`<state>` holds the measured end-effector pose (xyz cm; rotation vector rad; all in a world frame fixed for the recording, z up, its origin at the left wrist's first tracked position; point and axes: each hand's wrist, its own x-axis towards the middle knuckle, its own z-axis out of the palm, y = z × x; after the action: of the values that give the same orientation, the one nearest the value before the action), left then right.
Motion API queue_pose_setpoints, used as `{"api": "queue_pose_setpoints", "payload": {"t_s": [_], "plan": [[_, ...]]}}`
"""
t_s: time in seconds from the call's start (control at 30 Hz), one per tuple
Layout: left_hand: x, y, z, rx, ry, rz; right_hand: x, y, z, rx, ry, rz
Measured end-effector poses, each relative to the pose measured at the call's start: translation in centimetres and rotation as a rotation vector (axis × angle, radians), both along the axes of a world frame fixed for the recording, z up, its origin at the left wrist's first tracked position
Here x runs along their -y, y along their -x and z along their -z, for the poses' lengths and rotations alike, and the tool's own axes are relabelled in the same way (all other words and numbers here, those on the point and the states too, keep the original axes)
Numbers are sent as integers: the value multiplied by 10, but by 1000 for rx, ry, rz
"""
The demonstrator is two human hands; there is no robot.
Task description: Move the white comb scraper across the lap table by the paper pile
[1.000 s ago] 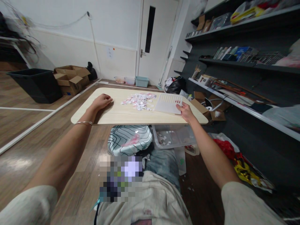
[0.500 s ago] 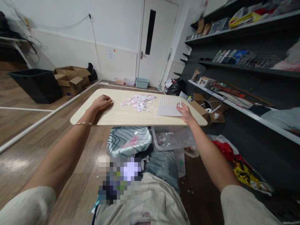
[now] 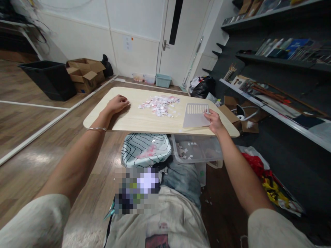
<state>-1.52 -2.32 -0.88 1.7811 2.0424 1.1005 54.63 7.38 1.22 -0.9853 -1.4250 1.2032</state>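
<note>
My right hand [image 3: 214, 120] grips the right edge of a flat white board with a row of slots [image 3: 195, 119] along its far side. The board is tilted up over the right part of the pale wooden tabletop [image 3: 144, 125]. Over on the left, my left hand [image 3: 118, 103] rests on the table with its fingers curled together; anything in them is too small or hidden to make out. Between the hands lies a loose pile of small white and pinkish paper-like pieces [image 3: 160, 105].
Under the table's near edge are a clear plastic bin [image 3: 196, 156] with small white pieces inside and a patterned bag-like item [image 3: 146, 150]. A black bin [image 3: 49, 81] and cardboard boxes [image 3: 86, 74] stand at left. Dark shelving [image 3: 274, 62] lines the right.
The white board has gone from lying nearly flat to tilted up, with my right hand still holding it. My left hand stays on the table. The camera view has dipped a little.
</note>
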Motion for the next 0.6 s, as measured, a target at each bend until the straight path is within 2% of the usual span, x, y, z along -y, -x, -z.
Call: {"api": "queue_pose_setpoints", "payload": {"t_s": [0.23,0.37,0.47,0.53,0.6], "plan": [[-4,2,-1,7,36,-44,1,1,3,-16,-3,11],[13,-9,-7,49,97,-46,-2,0,7,-20,-37,31],[53,-40,-15,88,-60,28,-3,-1,9,1,-74,29],[95,-67,-17,128,-214,111,-2,-3,12,6,-99,35],[147,-93,-10,154,-313,152,-1,-5,14,-6,-114,47]]}}
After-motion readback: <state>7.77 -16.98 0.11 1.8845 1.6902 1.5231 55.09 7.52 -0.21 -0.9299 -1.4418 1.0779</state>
